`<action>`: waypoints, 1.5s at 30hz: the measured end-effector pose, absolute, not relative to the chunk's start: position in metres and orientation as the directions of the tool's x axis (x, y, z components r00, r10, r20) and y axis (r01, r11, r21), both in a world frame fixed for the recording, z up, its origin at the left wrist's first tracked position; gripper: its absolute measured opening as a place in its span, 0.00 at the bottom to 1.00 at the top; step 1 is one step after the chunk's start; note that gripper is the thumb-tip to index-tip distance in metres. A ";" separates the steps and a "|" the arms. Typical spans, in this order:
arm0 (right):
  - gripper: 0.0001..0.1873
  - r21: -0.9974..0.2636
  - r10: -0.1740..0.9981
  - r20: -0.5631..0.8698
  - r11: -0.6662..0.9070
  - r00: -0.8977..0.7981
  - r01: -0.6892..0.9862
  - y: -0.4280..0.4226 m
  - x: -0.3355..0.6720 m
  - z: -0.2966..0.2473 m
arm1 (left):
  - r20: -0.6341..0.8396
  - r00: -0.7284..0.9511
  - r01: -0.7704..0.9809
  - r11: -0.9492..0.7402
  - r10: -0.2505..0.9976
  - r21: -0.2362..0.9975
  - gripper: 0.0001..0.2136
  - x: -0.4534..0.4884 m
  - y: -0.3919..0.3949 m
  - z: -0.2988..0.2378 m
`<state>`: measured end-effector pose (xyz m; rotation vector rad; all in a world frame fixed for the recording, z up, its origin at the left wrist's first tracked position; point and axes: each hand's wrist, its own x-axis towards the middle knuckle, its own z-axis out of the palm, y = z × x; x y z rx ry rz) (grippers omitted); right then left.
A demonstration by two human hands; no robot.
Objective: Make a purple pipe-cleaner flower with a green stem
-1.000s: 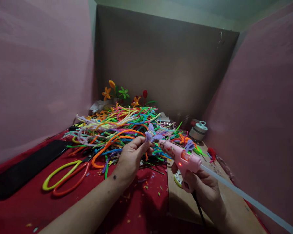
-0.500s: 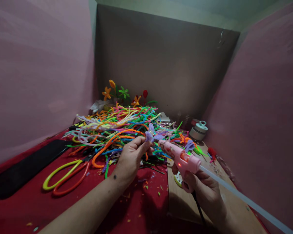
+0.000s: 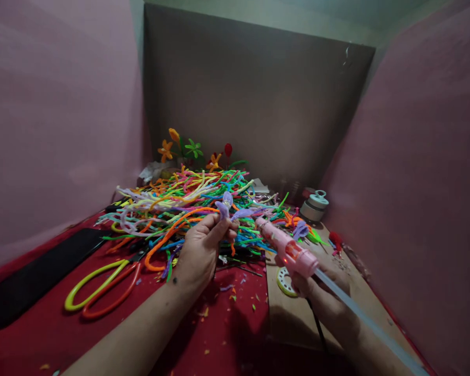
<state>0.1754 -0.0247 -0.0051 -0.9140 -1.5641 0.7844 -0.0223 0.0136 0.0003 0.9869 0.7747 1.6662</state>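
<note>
Between the thumb and fingers of my left hand [image 3: 201,245] is a purple pipe-cleaner flower [image 3: 227,202], its petals pointing up and to the right. My right hand [image 3: 327,292] is wrapped round a pink glue gun [image 3: 288,248] with a lit red light. The gun's nozzle points up-left and lies a short way right of the flower's longest petal; in this view they look apart. A long translucent glue stick [image 3: 368,316] sticks out of the gun's back. Behind both hands spreads a large heap of coloured pipe cleaners [image 3: 188,193].
Scissors [image 3: 102,292] with yellow and red handles lie left, beside a black flat case [image 3: 43,271]. Finished flowers [image 3: 194,148] stand behind the heap. On the wooden board [image 3: 285,324] rests a yellow-white ring [image 3: 285,282]. A lidded white container [image 3: 315,206] stands back right. Scraps dot the red cloth [image 3: 203,339].
The glue gun has drawn back from the flower, opening a gap between nozzle and petal. My left hand and the flower appear slightly further left, along with the whole view.
</note>
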 end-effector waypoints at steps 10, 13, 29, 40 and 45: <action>0.16 -0.612 0.801 0.598 0.451 0.008 0.650 -0.030 0.289 -0.027 | 0.226 -0.190 -0.509 -0.292 0.955 0.809 0.07 -0.022 0.015 0.000; 0.17 -0.394 0.840 0.539 0.311 -0.056 0.865 -0.043 0.317 -0.047 | 0.220 -0.183 -0.504 -0.284 0.958 0.816 0.08 -0.020 0.013 0.002; 0.11 -0.122 0.856 0.511 0.169 -0.084 0.978 -0.033 0.317 -0.043 | 0.150 -0.026 -0.543 -0.140 0.988 0.828 0.08 -0.015 0.012 -0.002; 0.11 0.262 0.941 0.258 0.148 -0.217 0.954 -0.015 0.251 -0.020 | 0.148 -0.006 -0.539 -0.128 0.989 0.833 0.08 -0.015 0.008 0.000; 0.11 0.314 0.955 0.180 0.169 -0.234 0.934 -0.014 0.248 -0.021 | 0.133 0.010 -0.554 -0.105 0.991 0.826 0.09 -0.015 0.007 0.002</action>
